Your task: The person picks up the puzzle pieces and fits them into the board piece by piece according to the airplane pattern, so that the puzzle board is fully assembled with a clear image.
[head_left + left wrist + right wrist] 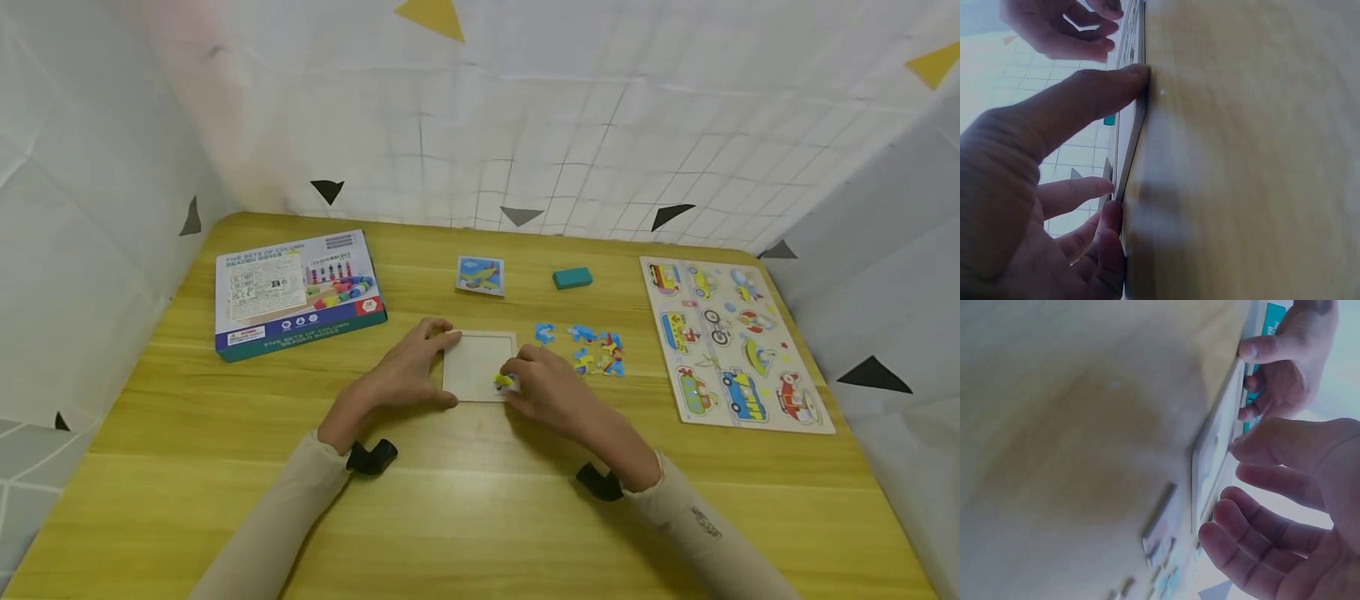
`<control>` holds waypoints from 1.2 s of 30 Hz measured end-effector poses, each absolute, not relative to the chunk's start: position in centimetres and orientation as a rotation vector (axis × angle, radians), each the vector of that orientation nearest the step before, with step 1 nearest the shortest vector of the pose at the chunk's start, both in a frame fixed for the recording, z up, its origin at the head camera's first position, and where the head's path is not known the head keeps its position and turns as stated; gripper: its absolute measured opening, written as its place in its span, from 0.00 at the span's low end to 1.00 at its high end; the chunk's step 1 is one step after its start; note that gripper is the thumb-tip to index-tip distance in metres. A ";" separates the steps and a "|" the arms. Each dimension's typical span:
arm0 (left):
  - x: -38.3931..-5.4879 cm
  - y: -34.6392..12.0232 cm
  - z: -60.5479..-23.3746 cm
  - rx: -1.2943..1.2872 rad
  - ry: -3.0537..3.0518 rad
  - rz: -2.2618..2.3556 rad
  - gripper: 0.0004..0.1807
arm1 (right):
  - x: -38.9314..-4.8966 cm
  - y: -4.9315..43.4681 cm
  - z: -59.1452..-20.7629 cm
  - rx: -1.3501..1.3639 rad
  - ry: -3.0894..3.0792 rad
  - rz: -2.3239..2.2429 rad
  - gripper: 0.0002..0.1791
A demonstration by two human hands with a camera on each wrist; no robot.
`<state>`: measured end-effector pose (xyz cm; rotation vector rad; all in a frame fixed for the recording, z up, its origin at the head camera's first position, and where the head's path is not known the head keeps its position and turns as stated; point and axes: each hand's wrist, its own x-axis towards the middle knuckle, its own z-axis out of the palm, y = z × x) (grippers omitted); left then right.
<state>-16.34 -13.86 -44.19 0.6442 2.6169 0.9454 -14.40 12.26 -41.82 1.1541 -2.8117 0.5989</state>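
A square wooden puzzle tray (468, 362) lies in front of me. My left hand (401, 367) holds its left side, thumb at the near corner and fingers at the far one; in the left wrist view the thumb (1097, 97) presses the tray's near edge. Over the tray's near right corner, my right hand (551, 387) pinches a small yellow and white puzzle piece (502, 381). Its fingers (1266, 525) are bent close over the tray (1216, 447) in the right wrist view. Several blue, yellow and red puzzle pieces (587, 357) lie right of the tray.
Behind the tray lies a picture card with a yellow plane (480, 275), and a teal block (572, 277) is to its right. A bead toy box (300, 292) sits at the left. Far right is a wooden vehicle puzzle board (738, 346). White sheeting (480, 108) encloses the table.
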 end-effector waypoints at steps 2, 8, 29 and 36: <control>-16.4 -13.8 -44.1 0.642 2.616 0.944 0.53 | -14.2 12.7 -41.6 1.140 -2.801 0.609 0.14; -16.4 -13.8 -44.1 0.640 2.604 0.956 0.53 | -13.8 14.2 -41.1 1.124 -2.766 0.635 0.13; -16.3 -14.0 -44.3 0.649 2.584 0.981 0.54 | -12.4 20.0 -41.2 1.001 -2.838 0.499 0.14; -16.5 -13.9 -44.3 0.655 2.586 0.985 0.54 | -12.6 20.5 -41.5 0.984 -2.866 0.470 0.14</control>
